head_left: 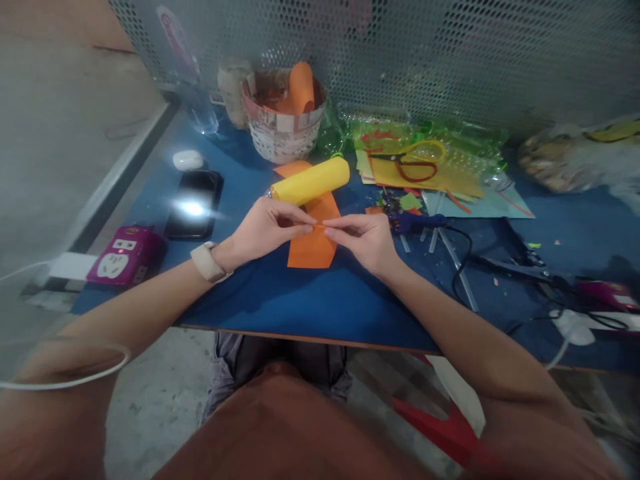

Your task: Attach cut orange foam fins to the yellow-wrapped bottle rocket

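Head view: your left hand (263, 230) and right hand (363, 240) fingers are pinching shut on the orange paper strip (313, 243); uneven pulling risks tearing it, or nudging the yellow roll (311, 181) at 12 o'clock.

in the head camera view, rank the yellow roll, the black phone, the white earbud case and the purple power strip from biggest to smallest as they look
1. yellow roll
2. purple power strip and black phone: they look alike, so no ranking between them
3. white earbud case, clearly smallest
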